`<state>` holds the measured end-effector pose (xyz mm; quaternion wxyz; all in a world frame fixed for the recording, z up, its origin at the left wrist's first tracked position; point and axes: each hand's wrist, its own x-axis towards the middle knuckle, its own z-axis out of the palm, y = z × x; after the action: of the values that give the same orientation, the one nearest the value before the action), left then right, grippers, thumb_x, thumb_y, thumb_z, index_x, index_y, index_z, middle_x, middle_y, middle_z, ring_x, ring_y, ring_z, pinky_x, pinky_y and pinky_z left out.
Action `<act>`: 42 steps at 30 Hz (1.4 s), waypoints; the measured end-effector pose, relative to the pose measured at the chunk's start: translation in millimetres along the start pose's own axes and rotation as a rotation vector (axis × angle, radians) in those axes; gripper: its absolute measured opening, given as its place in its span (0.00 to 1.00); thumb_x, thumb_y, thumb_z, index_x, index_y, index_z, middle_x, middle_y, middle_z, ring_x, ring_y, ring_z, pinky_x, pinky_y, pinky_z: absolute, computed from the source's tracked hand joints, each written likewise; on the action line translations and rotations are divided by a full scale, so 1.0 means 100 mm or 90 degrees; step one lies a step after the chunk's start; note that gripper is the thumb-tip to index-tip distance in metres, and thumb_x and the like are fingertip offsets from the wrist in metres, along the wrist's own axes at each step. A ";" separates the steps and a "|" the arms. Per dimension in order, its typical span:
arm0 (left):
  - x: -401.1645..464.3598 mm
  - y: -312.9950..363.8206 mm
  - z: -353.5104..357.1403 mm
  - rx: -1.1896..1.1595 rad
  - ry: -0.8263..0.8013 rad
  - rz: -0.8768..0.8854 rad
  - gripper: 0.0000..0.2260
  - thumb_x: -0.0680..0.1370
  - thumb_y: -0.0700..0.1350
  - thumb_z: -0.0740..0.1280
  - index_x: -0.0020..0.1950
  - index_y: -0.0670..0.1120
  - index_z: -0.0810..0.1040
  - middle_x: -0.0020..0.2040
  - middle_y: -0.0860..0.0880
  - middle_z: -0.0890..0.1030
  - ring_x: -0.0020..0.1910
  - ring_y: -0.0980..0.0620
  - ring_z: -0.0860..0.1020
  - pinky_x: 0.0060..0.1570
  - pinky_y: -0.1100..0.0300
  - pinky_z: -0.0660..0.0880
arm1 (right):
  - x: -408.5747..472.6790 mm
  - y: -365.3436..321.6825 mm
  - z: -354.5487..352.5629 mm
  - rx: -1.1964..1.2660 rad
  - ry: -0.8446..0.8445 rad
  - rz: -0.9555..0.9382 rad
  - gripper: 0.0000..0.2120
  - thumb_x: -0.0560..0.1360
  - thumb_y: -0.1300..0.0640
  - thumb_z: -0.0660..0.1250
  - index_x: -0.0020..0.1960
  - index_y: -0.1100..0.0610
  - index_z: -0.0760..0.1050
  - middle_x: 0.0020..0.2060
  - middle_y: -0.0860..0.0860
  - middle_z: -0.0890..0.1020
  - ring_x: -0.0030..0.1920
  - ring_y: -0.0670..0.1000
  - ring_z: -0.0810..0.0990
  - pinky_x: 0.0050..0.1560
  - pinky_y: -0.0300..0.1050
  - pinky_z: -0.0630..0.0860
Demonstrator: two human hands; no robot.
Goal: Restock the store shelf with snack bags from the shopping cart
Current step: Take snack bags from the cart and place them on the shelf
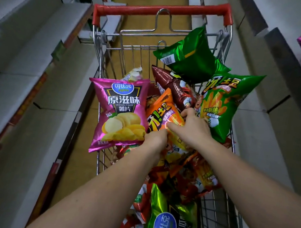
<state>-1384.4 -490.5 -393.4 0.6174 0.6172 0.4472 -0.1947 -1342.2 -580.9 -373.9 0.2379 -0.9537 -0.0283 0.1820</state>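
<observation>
Presently: left hand (156,137) pinches corner of magenta potato chip bag (120,114); right hand (193,129) grips fanned bunch: orange bag (163,113), maroon bag (175,87), two green bags (220,103). All held above wire shopping cart (215,211), bags heaped inside.

1. The middle of the shopping cart (103,56) is being filled by a fan of snack bags, among them a pink chip bag (119,114) and green bags (188,56), which are being held above the basket.
2. Open room is being left in the cart's far-left corner, behind the pink bag.
3. The far end is being closed off by the red handle (161,10).
4. Bare wire floor is being shown along the cart's near-right edge.
5. Both sides are being bounded by shelves (23,84).
</observation>
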 end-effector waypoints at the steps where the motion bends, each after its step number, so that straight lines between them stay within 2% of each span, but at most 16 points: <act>1: -0.02 0.00 -0.01 -0.011 0.004 -0.003 0.25 0.77 0.54 0.60 0.67 0.38 0.69 0.55 0.41 0.80 0.46 0.45 0.79 0.40 0.55 0.78 | -0.02 0.00 0.01 -0.002 0.000 0.000 0.30 0.72 0.39 0.64 0.66 0.54 0.63 0.56 0.55 0.77 0.57 0.58 0.75 0.51 0.48 0.70; 5: -0.12 0.01 -0.09 -0.034 -0.029 -0.002 0.22 0.80 0.54 0.57 0.66 0.39 0.72 0.41 0.45 0.79 0.37 0.49 0.78 0.32 0.58 0.74 | -0.13 -0.03 0.03 -0.042 0.038 -0.001 0.36 0.70 0.35 0.63 0.69 0.57 0.64 0.60 0.56 0.76 0.62 0.59 0.73 0.60 0.53 0.71; 9: -0.28 0.05 -0.16 -0.039 -0.098 -0.003 0.24 0.82 0.55 0.54 0.67 0.37 0.71 0.53 0.44 0.79 0.43 0.55 0.75 0.31 0.60 0.71 | -0.30 -0.08 -0.02 0.006 0.056 0.008 0.36 0.70 0.37 0.66 0.68 0.58 0.64 0.62 0.56 0.74 0.61 0.58 0.73 0.56 0.51 0.72; 11: -0.30 0.03 -0.19 -0.061 -0.116 -0.002 0.21 0.81 0.57 0.55 0.53 0.43 0.79 0.43 0.44 0.81 0.36 0.54 0.76 0.32 0.60 0.70 | -0.39 -0.09 -0.10 0.016 0.077 -0.001 0.35 0.70 0.38 0.67 0.68 0.58 0.64 0.62 0.56 0.74 0.61 0.57 0.74 0.55 0.49 0.72; 12: -0.33 0.04 -0.20 -0.053 -0.116 -0.005 0.19 0.80 0.60 0.57 0.41 0.47 0.77 0.35 0.45 0.79 0.31 0.53 0.76 0.33 0.60 0.71 | -0.43 -0.10 -0.15 0.020 0.092 -0.005 0.34 0.70 0.39 0.67 0.68 0.57 0.64 0.62 0.56 0.74 0.61 0.57 0.74 0.55 0.48 0.72; 14: -0.39 0.06 -0.23 -0.053 -0.123 0.002 0.21 0.75 0.63 0.62 0.34 0.46 0.71 0.26 0.48 0.74 0.30 0.50 0.74 0.43 0.56 0.74 | -0.52 -0.09 -0.30 0.056 0.124 -0.010 0.33 0.71 0.40 0.67 0.69 0.56 0.64 0.63 0.54 0.74 0.61 0.56 0.74 0.55 0.47 0.71; 16: -0.44 0.12 -0.26 -0.066 -0.141 0.014 0.21 0.72 0.65 0.66 0.39 0.46 0.76 0.30 0.49 0.77 0.37 0.49 0.76 0.54 0.51 0.74 | -0.58 -0.08 -0.45 0.148 0.145 -0.009 0.32 0.71 0.42 0.68 0.69 0.55 0.66 0.59 0.52 0.76 0.58 0.53 0.75 0.53 0.43 0.70; 18: -0.54 0.22 -0.32 -0.061 -0.172 0.049 0.25 0.69 0.67 0.68 0.48 0.46 0.79 0.43 0.48 0.82 0.45 0.49 0.79 0.53 0.52 0.76 | -0.62 -0.07 -0.56 0.262 0.148 -0.014 0.30 0.71 0.45 0.70 0.68 0.55 0.67 0.52 0.48 0.74 0.52 0.49 0.74 0.51 0.39 0.69; 21: -0.55 0.31 -0.36 -0.043 -0.181 0.081 0.52 0.51 0.74 0.74 0.69 0.50 0.71 0.62 0.48 0.79 0.59 0.47 0.79 0.59 0.47 0.75 | -0.62 -0.08 -0.60 0.408 0.143 -0.040 0.29 0.70 0.49 0.72 0.67 0.57 0.69 0.56 0.50 0.76 0.55 0.50 0.76 0.58 0.47 0.73; 23: -0.53 0.34 -0.39 -0.048 -0.165 0.118 0.54 0.47 0.72 0.76 0.68 0.49 0.72 0.59 0.47 0.81 0.56 0.46 0.80 0.57 0.47 0.76 | -0.59 -0.09 -0.59 0.449 0.123 -0.050 0.27 0.70 0.49 0.72 0.66 0.56 0.70 0.57 0.53 0.77 0.57 0.52 0.76 0.60 0.51 0.74; 26: -0.59 0.43 -0.45 -0.056 -0.127 0.162 0.51 0.47 0.67 0.78 0.64 0.44 0.72 0.54 0.43 0.82 0.52 0.43 0.81 0.57 0.47 0.76 | -0.50 -0.06 -0.61 0.459 0.159 -0.032 0.21 0.73 0.48 0.67 0.63 0.56 0.73 0.56 0.52 0.77 0.56 0.51 0.75 0.55 0.42 0.70; 30: -0.46 0.41 -0.45 -0.057 -0.085 0.206 0.23 0.65 0.59 0.76 0.49 0.47 0.72 0.51 0.42 0.82 0.51 0.42 0.81 0.57 0.46 0.77 | -0.24 0.13 -0.64 0.356 0.381 0.135 0.28 0.73 0.46 0.67 0.68 0.57 0.67 0.64 0.57 0.71 0.65 0.57 0.69 0.63 0.50 0.66; 32: -0.41 0.41 -0.42 -0.051 -0.075 0.209 0.27 0.63 0.61 0.77 0.51 0.48 0.72 0.51 0.44 0.81 0.49 0.44 0.81 0.55 0.48 0.77 | -0.13 0.21 -0.61 0.345 0.362 0.186 0.36 0.71 0.47 0.70 0.72 0.59 0.59 0.69 0.59 0.65 0.69 0.58 0.64 0.66 0.54 0.63; 35: -0.31 0.43 -0.37 -0.038 -0.073 0.219 0.47 0.49 0.67 0.77 0.63 0.47 0.73 0.53 0.45 0.83 0.50 0.43 0.82 0.54 0.44 0.78 | 0.06 0.29 -0.53 0.386 0.303 0.242 0.45 0.68 0.48 0.74 0.74 0.60 0.52 0.72 0.60 0.60 0.71 0.60 0.62 0.67 0.57 0.63; 38: -0.25 0.43 -0.37 -0.019 -0.061 0.245 0.44 0.52 0.66 0.77 0.64 0.49 0.73 0.54 0.47 0.82 0.51 0.44 0.81 0.53 0.46 0.79 | 0.22 0.36 -0.48 0.441 0.269 0.281 0.46 0.67 0.49 0.75 0.73 0.62 0.52 0.70 0.61 0.64 0.69 0.62 0.65 0.65 0.57 0.66; 42: -0.23 0.46 -0.39 -0.016 -0.045 0.262 0.38 0.58 0.64 0.77 0.64 0.49 0.74 0.56 0.47 0.81 0.52 0.45 0.81 0.50 0.51 0.79 | 0.21 0.41 -0.48 0.431 0.254 0.283 0.35 0.69 0.51 0.73 0.69 0.62 0.61 0.63 0.60 0.73 0.62 0.61 0.72 0.60 0.53 0.70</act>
<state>-1372.3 -453.2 -342.3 0.6675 0.6804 0.2917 -0.0802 -1306.7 -635.2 -360.5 0.4921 -0.8216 0.2848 0.0406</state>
